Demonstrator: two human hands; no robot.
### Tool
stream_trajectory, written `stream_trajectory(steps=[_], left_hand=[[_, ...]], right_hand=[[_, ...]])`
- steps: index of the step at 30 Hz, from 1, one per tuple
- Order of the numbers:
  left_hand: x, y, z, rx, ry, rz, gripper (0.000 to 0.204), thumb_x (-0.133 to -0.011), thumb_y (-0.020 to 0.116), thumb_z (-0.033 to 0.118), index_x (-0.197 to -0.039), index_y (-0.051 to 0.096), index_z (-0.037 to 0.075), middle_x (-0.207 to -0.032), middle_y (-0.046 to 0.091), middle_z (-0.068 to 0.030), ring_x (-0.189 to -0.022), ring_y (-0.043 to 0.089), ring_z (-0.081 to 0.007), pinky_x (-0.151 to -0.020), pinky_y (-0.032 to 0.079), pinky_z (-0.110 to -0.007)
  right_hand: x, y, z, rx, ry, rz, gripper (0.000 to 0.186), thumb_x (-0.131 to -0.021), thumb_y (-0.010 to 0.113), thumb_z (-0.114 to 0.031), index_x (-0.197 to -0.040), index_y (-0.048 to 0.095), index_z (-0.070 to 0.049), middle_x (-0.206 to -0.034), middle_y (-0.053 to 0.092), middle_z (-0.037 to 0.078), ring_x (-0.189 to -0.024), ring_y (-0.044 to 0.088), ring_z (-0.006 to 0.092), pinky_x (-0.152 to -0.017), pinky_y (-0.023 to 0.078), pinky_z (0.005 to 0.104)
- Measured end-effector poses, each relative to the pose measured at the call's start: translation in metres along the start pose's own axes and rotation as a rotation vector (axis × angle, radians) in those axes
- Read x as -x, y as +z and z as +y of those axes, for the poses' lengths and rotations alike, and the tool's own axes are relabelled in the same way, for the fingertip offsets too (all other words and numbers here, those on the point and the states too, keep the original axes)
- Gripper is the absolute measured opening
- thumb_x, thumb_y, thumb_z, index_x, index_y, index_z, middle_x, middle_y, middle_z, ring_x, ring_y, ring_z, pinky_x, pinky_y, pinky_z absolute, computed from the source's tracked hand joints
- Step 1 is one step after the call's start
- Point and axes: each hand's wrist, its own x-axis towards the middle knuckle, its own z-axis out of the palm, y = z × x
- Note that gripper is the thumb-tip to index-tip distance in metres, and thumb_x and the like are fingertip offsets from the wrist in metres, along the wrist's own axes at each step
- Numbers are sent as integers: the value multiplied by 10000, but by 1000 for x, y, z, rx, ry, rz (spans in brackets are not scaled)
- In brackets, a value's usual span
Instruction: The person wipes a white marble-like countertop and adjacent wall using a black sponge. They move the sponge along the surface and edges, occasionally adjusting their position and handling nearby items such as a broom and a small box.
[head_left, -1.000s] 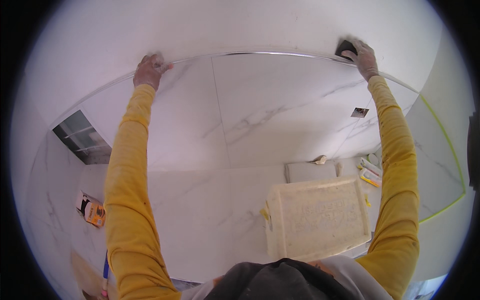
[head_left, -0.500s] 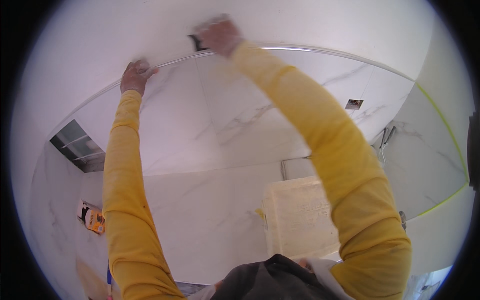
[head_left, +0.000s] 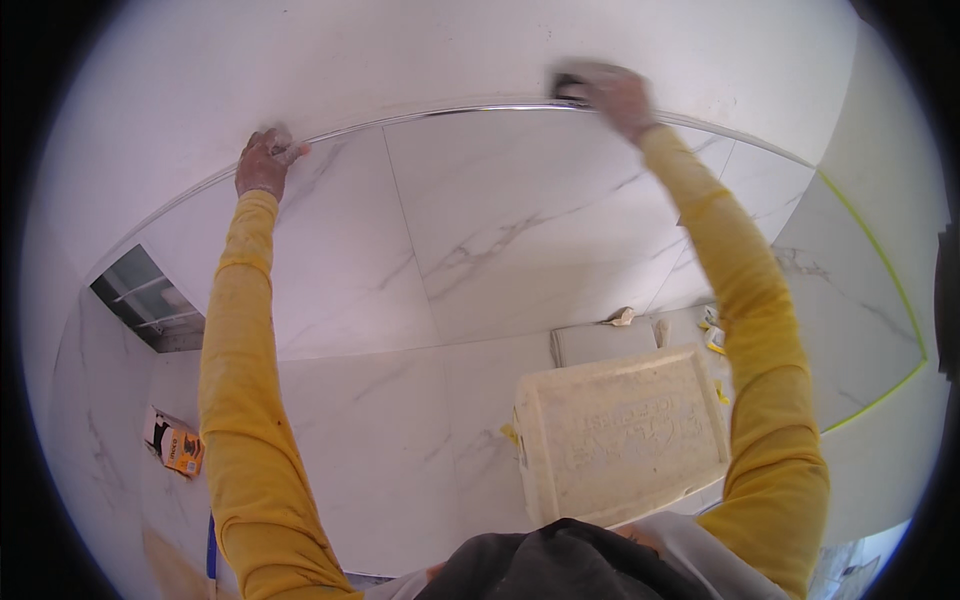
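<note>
A shiny metal trim strip [head_left: 470,108] runs along the top edge of large white, grey-veined tiles [head_left: 520,210], below a plain white wall [head_left: 420,50]. At the left, my left hand [head_left: 264,165] rests at the strip with its fingers curled; a greyish patch shows by the fingers, too unclear to name. Further right along the strip, my right hand [head_left: 625,103] is closed round a small dark tool [head_left: 571,90], held against the wall just above the trim. Motion blurs this hand and the tool, so its exact kind does not show.
Below me stands a cream plastic crate [head_left: 620,440], with stacked tiles [head_left: 605,343] behind it. An orange-and-black package [head_left: 178,442] lies at the left, under a recessed opening [head_left: 150,295]. Bright yellow-green tape [head_left: 890,245] edges the right side.
My right hand has swept to the right along the trim with the dark tool. My left hand stays at nearly the same place on the strip. More of the crate shows now.
</note>
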Motion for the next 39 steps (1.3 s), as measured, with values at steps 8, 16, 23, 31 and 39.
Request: stream_trajectory(steps=[8, 16, 23, 31, 39], left_hand=[[-6, 4, -2, 129, -28, 43, 562, -787, 802, 472, -1203, 673, 119, -1193, 643, -82, -1108, 622, -274, -965, 498, -373], [3, -14, -3, 91, -40, 24, 455, -809, 811, 377, -1103, 669, 61, -1113, 645, -90, -1042, 647, -271, -900, 514, -385], [6, -1, -2, 34, -29, 18, 485, -807, 783, 462, -1108, 668, 101, -1139, 635, -65, -1078, 613, -273, -934, 499, -405], [0, 2, 6, 115, -22, 57, 426, -806, 798, 413, -1076, 692, 102, -1121, 645, -68, -1051, 639, -255, -929, 507, -391], [1, 5, -21, 165, 6, 162, 400, -805, 799, 412, -1041, 685, 109, -1112, 641, -68, -1095, 614, -265, -942, 495, -404]], right_hand=[[-124, 34, -171, 96, -9, -135, 205, -935, 563, -206, -1100, 685, -211, -952, 723, 41, -851, 705, 239, -813, 534, 413], [63, -57, 95, 396, 226, -203, 375, -898, 653, -417, -1225, 666, -234, -1177, 706, 3, -1074, 644, 228, -992, 424, 430], [-14, 13, -12, -93, -103, 126, 342, -900, 661, -387, -1149, 708, -158, -1098, 731, 17, -985, 698, 232, -862, 554, 377], [-151, 66, -223, 89, -120, 139, 94, -856, 599, -160, -909, 676, -174, -839, 693, 25, -794, 711, 218, -644, 552, 380], [60, -36, 93, 328, 43, -75, 318, -927, 639, -402, -1176, 689, -210, -1135, 713, 13, -1024, 658, 237, -911, 484, 394]])
